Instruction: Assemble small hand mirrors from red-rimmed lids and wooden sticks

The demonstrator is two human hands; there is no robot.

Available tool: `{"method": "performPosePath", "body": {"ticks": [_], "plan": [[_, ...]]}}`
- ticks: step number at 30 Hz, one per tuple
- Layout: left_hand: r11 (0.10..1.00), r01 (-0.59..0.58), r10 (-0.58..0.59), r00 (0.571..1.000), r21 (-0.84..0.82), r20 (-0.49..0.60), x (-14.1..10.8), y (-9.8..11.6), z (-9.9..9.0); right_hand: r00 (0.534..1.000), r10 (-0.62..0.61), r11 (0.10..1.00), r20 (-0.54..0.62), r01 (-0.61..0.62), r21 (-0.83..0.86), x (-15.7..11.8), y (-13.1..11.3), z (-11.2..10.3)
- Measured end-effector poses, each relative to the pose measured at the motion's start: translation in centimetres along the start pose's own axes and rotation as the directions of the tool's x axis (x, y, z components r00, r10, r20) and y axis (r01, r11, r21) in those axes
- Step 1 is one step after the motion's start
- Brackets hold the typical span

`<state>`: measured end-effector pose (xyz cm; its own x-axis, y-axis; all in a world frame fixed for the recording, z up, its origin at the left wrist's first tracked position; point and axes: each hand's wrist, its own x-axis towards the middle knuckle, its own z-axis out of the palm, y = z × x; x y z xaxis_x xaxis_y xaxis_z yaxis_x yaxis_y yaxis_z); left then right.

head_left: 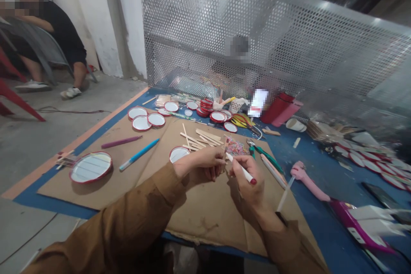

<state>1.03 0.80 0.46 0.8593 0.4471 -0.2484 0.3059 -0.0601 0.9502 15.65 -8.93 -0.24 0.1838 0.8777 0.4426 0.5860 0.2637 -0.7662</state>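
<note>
Risk: the right hand (248, 182), its fingers pinching a white marker (241, 169), may slip and streak the craft stick (225, 150) pinched in the left hand (205, 165).

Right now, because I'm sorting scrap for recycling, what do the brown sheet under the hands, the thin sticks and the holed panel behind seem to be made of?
The brown sheet looks like corrugated cardboard: matte, with creased, frayed edges. The thin sticks look like unpainted pale wood, dull and flat. The holed panel looks like punched sheet metal, shiny and silvery; aluminium or steel, I cannot tell.
</note>
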Motion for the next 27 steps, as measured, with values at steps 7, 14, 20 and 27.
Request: {"method": "performPosePath", "body": {"ticks": [7, 14, 20, 27], "plan": [[1.000, 0.000, 0.000, 1.000, -0.002, 0.008, 0.05, 0.03, -0.05, 0.999, 0.018, 1.000, -0.038, -0.017, 0.007, -0.04, 0.22, -0.09], [1.000, 0.008, -0.008, 1.000, 0.002, 0.000, 0.01, 0.10, 0.00, 1.000, 0.020, 1.000, 0.003, -0.020, 0.006, -0.08, -0.02, 0.03], [1.000, 0.012, -0.012, 1.000, 0.012, -0.008, 0.01, 0.17, 0.01, 0.999, 0.018, 1.000, -0.043, -0.018, 0.004, -0.01, -0.10, -0.09], [1.000, -0.001, 0.001, 1.000, 0.019, -0.013, -0.05, 0.17, -0.02, 1.000, 0.002, 1.000, 0.002, -0.002, -0.025, -0.03, -0.16, -0.04]]}}
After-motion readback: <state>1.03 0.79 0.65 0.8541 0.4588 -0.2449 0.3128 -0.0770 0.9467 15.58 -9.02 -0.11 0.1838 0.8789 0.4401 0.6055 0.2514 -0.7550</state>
